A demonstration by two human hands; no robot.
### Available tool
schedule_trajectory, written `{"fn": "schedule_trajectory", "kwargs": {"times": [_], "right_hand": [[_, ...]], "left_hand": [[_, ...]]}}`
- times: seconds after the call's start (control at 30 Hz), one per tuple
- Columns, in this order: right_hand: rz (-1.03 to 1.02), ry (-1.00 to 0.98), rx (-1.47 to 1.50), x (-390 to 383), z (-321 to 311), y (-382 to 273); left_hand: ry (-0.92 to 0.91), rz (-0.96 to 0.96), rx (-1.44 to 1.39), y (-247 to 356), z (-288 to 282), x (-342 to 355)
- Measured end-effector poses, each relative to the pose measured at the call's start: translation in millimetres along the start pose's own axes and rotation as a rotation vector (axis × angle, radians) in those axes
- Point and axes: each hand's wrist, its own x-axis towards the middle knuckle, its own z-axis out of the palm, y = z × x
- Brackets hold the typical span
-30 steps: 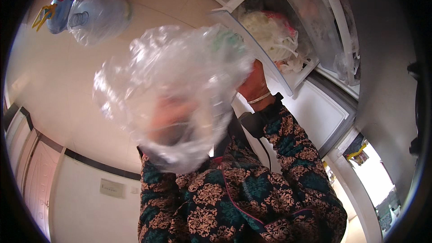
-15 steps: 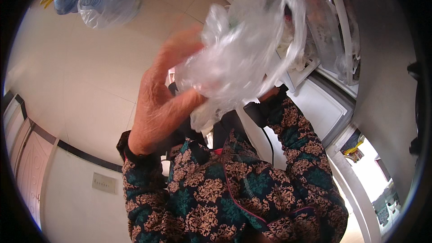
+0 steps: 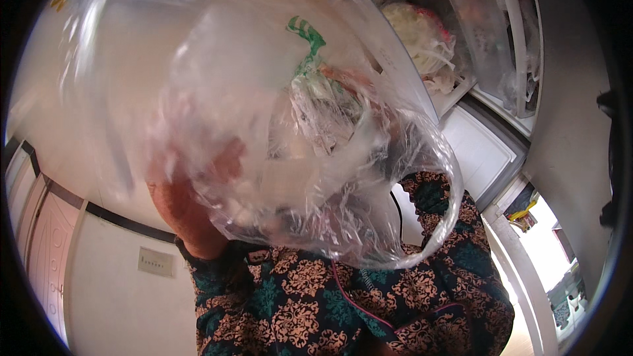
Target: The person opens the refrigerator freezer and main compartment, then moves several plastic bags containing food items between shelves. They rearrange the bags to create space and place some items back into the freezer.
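Note:
A large clear plastic bag (image 3: 217, 46) billows in front of me, spread wide, its rim curving near my right sleeve. My left hand (image 3: 188, 184) is at the bag's left side, its fingers bent at the plastic and blurred through it. Behind the film, my right hand (image 3: 376, 95) is closed round a small clear plastic bundle (image 3: 323, 115) with a green and white striped end (image 3: 306, 36) sticking up. What the bundle contains cannot be made out. The film partly hides both hands.
At the upper right, an open freezer drawer (image 3: 402, 53) holds bagged food (image 3: 422, 36), beside another clear-fronted drawer (image 3: 475, 39). A white open compartment (image 3: 475, 148) lies below them. A grey door panel (image 3: 560, 79) stands at right, a wall switch plate (image 3: 156, 262) at lower left.
The crumpled bag has been spread out toward the left and nearer to me. My left hand has moved left and down. The green-ended bundle and the food in the drawer now show.

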Motion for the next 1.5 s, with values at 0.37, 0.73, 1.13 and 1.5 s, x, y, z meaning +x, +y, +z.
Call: {"fn": "schedule_trajectory", "kwargs": {"times": [0.37, 0.73, 1.13, 1.5], "right_hand": [[-0.126, -0.049, -0.133, 2.1, 6.6, -21.6], [-0.629, -0.240, -0.413, 18.9, 31.9, -55.9], [0.338, -0.043, 1.051, 5.8, 61.3, -65.4], [0.152, 0.285, 1.456, 18.3, 27.1, -51.2]], "left_hand": [[-0.078, 1.342, 1.178, 64.9, 3.7, -24.1], [-0.503, 0.286, 1.186, -24.9, 14.7, -9.9], [-0.191, 0.180, 0.934, -45.9, 0.9, -12.4], [-0.706, -0.214, 1.161, -34.9, -45.5, 17.6]]}}
